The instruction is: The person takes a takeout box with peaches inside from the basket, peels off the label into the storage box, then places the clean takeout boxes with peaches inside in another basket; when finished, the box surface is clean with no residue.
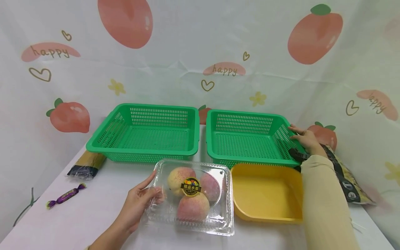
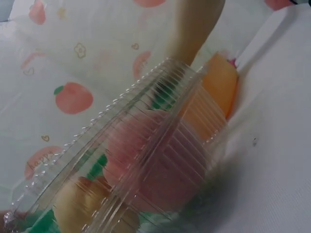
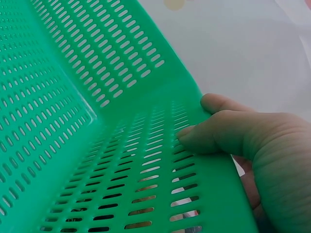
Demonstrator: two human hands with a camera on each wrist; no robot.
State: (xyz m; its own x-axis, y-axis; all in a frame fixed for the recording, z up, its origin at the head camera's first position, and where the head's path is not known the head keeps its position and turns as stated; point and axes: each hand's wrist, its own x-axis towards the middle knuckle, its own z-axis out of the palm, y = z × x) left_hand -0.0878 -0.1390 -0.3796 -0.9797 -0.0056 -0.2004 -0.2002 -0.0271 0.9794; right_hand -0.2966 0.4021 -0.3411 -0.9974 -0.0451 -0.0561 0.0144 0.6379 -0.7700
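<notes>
My left hand [image 1: 137, 205] grips the left side of a clear plastic fruit box [image 1: 223, 208], thumb on top. Several peaches [image 1: 193, 206] sit inside under a black and gold label [image 1: 190, 187]. The left wrist view shows the box [image 2: 146, 160] tilted close to that camera. At the right, my right hand [image 1: 307, 140] holds the end rim of the right green basket [image 1: 243, 158]. In the right wrist view the thumb [image 3: 204, 138] lies on the inner wall and the other fingers curl behind it, partly hidden by the basket [image 3: 112, 116].
A second green basket [image 1: 143, 156] stands to the left, with a brown and black package [image 1: 87, 165] by its corner. A purple-wrapped candy [image 1: 66, 196] lies nearer. The yellow basin [image 1: 265, 194] sits before the right basket. A black bag [image 1: 350, 185] lies beyond my right sleeve [image 1: 325, 205].
</notes>
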